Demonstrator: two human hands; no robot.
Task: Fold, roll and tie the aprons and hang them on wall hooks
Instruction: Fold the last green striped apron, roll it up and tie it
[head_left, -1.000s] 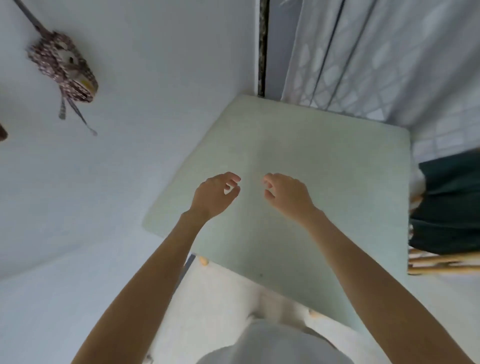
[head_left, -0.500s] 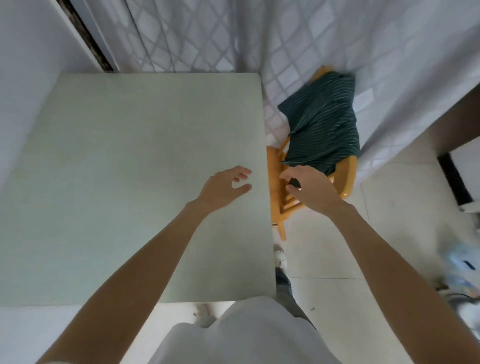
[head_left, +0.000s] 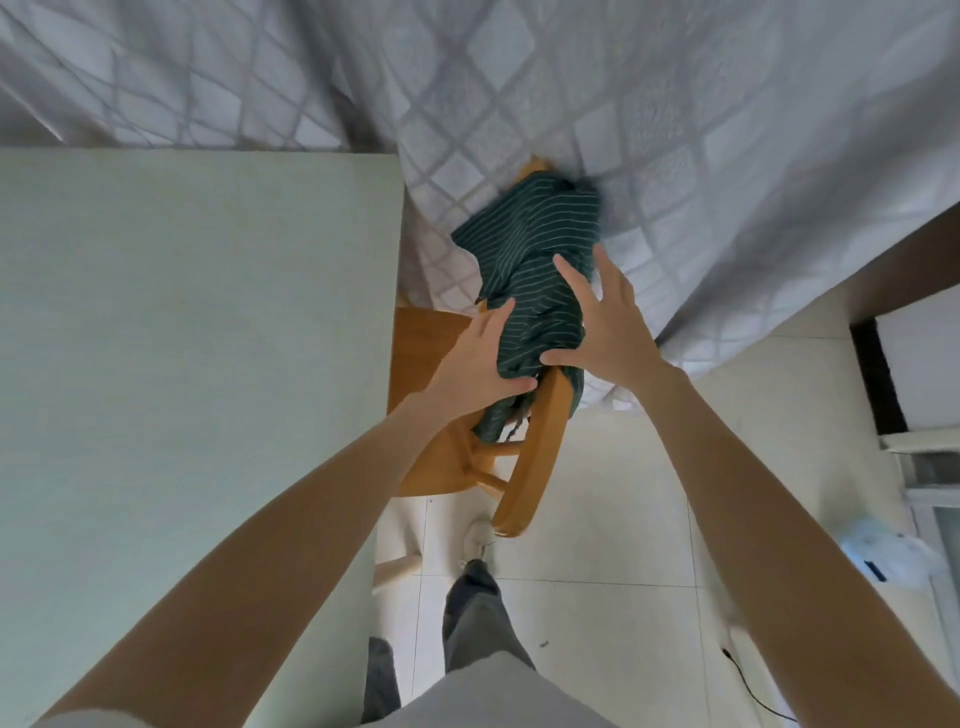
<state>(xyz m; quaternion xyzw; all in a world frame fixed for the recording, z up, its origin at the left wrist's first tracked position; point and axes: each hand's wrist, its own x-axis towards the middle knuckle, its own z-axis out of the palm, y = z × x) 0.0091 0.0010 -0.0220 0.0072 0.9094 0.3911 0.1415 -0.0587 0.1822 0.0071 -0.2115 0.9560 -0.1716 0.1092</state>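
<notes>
A dark green apron with thin pale stripes (head_left: 535, 244) hangs bunched over the back of a wooden chair (head_left: 535, 457), right of the table. My left hand (head_left: 475, 364) holds the apron's lower left side, with the thumb in front of the cloth and the fingers mostly hidden behind it. On the right side of the bundle, my right hand (head_left: 608, 327) lies with straight, spread fingers and its thumb touching the cloth. The apron's lower end dangles behind the chair back.
A pale green table (head_left: 182, 364) fills the left half. A white curtain with a diamond pattern (head_left: 675, 130) hangs behind the chair. The floor is light tile (head_left: 613, 519), with a black cable (head_left: 748, 686) and a white object (head_left: 883, 561) at the right.
The view has swung right, from the wall and table to the chair. Both hands have reached forward from over the table edge onto the apron.
</notes>
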